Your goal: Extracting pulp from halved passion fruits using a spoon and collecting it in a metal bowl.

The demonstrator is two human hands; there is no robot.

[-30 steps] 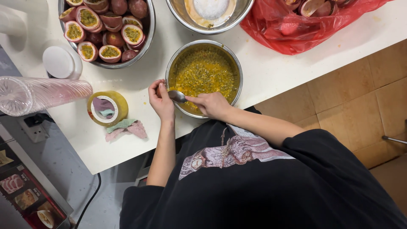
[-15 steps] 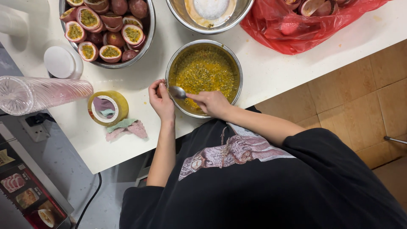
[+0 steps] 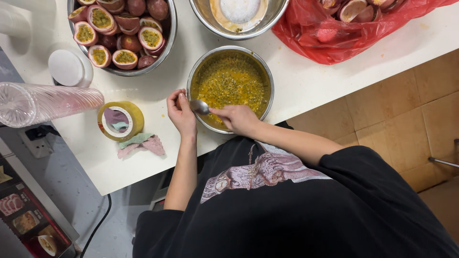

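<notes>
Yellow seeded pulp fills the steel bowl [image 3: 230, 52] at the worktop [image 3: 306, 86] edge. The right hand [image 3: 239, 118] grips a spoon [image 3: 199, 106] over the near rim, its bowl toward the left hand [image 3: 180, 112], curled beside it, probably on a fruit shell, though I cannot tell. Halved passion fruit [image 3: 119, 36] wait behind.

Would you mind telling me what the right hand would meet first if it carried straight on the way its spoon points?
The right hand points its spoon leftward over the pulp bowl rim. Going straight on, it would probably meet the left hand first, right beside the spoon's bowl; depth is unclear.
</notes>
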